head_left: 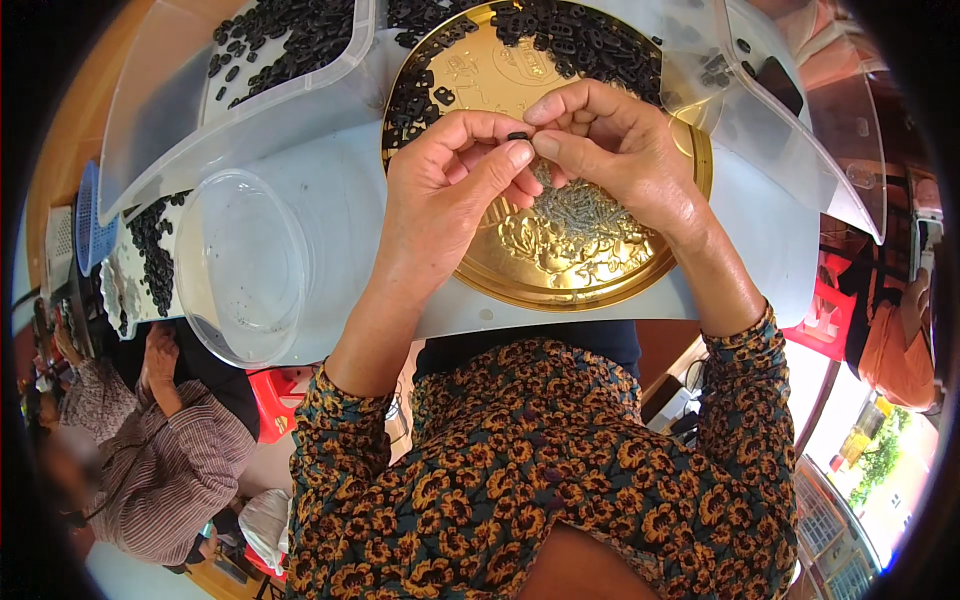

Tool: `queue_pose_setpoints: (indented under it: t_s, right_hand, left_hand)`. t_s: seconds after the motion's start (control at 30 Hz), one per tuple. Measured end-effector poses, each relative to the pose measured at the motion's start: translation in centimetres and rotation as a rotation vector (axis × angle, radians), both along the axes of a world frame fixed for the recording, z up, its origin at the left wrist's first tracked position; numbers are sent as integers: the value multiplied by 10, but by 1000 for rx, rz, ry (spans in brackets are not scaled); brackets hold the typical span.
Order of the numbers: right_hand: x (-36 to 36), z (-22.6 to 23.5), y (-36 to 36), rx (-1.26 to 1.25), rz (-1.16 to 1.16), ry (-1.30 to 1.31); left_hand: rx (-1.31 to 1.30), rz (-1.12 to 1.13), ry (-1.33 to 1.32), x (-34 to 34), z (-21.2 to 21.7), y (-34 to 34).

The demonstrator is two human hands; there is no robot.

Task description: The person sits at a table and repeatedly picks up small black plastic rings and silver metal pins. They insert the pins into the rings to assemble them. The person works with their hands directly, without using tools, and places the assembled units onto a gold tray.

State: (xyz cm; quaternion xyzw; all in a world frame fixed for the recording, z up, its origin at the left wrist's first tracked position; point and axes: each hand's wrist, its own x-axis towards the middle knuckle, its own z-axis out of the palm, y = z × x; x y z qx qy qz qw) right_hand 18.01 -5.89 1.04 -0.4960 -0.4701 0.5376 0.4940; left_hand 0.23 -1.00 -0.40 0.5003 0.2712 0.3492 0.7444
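Observation:
My left hand (450, 185) and my right hand (615, 150) meet above a round gold tray (640, 275). Together their fingertips pinch one small black part (517, 135). A heap of black parts (570, 40) fills the far side of the tray. A pile of small silvery metal pieces (580, 215) lies in the tray's middle, under my hands. Both forearms come up from sleeves with a dark floral pattern.
A clear round plastic tub (240, 270) stands left of the tray. A clear bin (250, 110) with more black parts sits at the far left, another clear bin (790, 140) at the right. People sit at the lower left and far right.

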Motion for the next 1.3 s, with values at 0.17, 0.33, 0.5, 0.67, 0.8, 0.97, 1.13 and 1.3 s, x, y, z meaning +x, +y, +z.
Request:
queue_pose_setpoints:
  t_s: [0.17,0.33,0.5,0.67,0.8,0.97,1.13,1.3]
  right_hand:
    - [-5,-2,-2,-31,-80,-71]
    - [-12,0,-5,44,-171,-138]
    - [-4,1,-3,-27,-118,-32]
    - [-1,2,-4,-39,-79,-9]
    - [1,2,-3,-34,-74,-50]
    - [-5,4,-6,-1,-144,-176]
    - [-6,4,-6,-7,-145,-147]
    - [-7,2,-9,38,-152,-209]
  left_hand:
    - [3,47,-29,1,2,-1]
    - [-10,78,-29,2,1,-1]
    - [-58,63,-112,2,0,0]
    - [-85,60,-114,1,-2,2]
    - [-100,54,-65,1,-1,1]
    - [-88,46,-63,2,-1,-1]
    - [-110,34,-93,2,-1,-1]
    - [-112,29,-97,3,-2,-3]
